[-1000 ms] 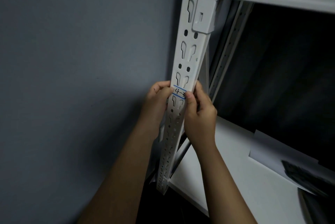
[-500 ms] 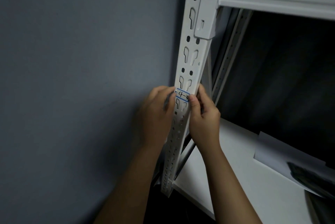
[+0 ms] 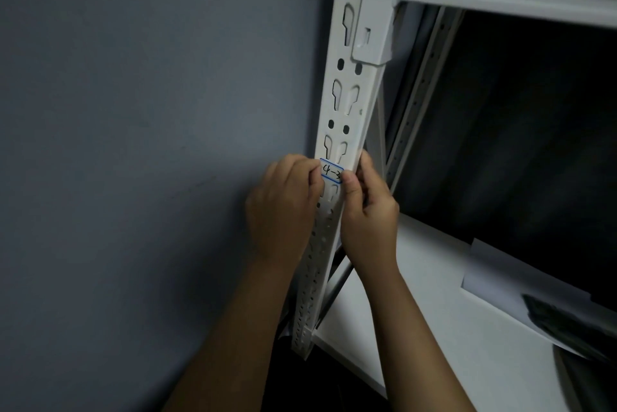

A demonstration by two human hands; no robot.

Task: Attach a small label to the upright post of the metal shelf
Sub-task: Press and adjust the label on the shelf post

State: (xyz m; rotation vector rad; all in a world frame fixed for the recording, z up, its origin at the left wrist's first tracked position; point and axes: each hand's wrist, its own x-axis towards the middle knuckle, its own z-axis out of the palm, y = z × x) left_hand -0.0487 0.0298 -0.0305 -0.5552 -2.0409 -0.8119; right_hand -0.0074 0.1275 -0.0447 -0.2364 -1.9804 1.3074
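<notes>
Grey-blue wall [image 3: 133, 144] backs a white perforated metal shelf post [image 3: 350, 104]. On its front face sits a small white label with blue edges [image 3: 331, 172], handwritten "4-3". The left hand [image 3: 283, 208] pinches the label's left end; the right hand [image 3: 367, 214] curls round the post, thumb pressing the label's right end.

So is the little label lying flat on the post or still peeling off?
Mostly flat: the label spans the post face, both thumbs pressing its ends. Whether its edges under the thumbs are stuck, cannot tell.
</notes>
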